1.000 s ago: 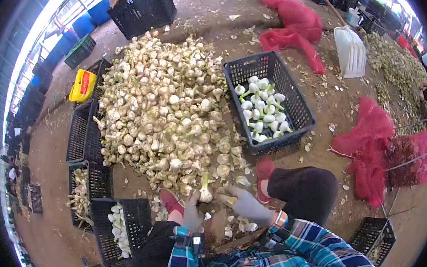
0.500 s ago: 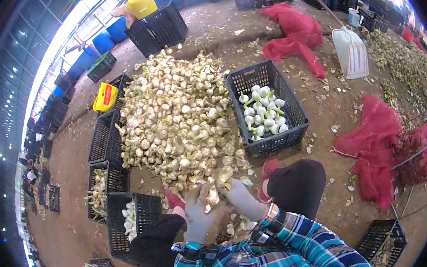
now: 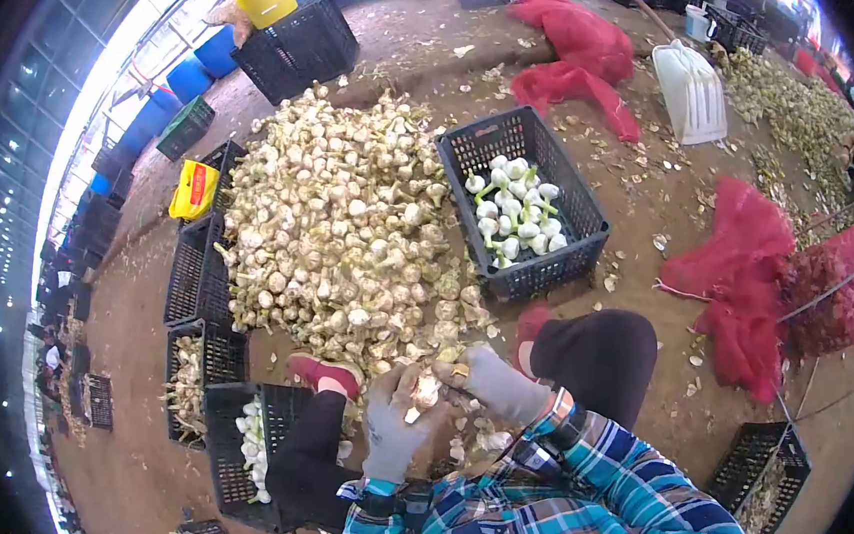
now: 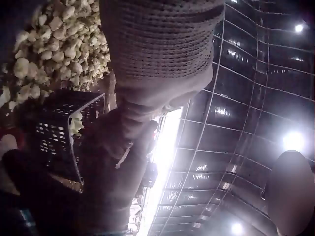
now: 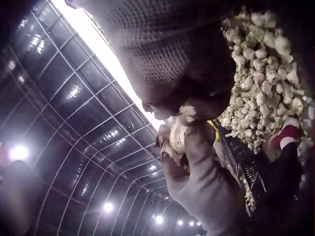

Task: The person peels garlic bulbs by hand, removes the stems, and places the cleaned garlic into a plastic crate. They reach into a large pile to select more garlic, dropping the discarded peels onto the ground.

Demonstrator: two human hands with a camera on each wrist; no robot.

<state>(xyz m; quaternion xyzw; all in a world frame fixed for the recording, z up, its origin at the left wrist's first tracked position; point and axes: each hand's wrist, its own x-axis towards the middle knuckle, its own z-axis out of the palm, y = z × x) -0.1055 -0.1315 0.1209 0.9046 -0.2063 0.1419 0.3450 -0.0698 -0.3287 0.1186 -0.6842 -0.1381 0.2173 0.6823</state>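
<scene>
My gloved left hand [image 3: 396, 427] holds a garlic bulb [image 3: 424, 392] by its side, low in front of my lap. Close against the bulb's right side is my gloved right hand [image 3: 503, 385], its thumb and fingertips pinching a bit of garlic skin [image 5: 187, 112]. In the right wrist view the bulb [image 5: 177, 136] sits between the left fingers, with loose papery skin hanging from it. Just beyond the hands lies a big heap of untrimmed garlic [image 3: 340, 230]. The left wrist view shows mostly the back of the glove [image 4: 162, 49]; the bulb is hidden there.
A black crate [image 3: 589, 245] with clean white bulbs [image 3: 517, 209] stands right of the heap. Another crate [image 3: 285, 416] with white bulbs is by my left leg. Red mesh sacks [image 3: 737, 281] and a white shovel [image 3: 689, 92] lie to the right. Peelings litter the floor.
The right hand has moved in from the right to the bulb, which has turned in the left hand so its stem no longer shows. The head view has shifted slightly.
</scene>
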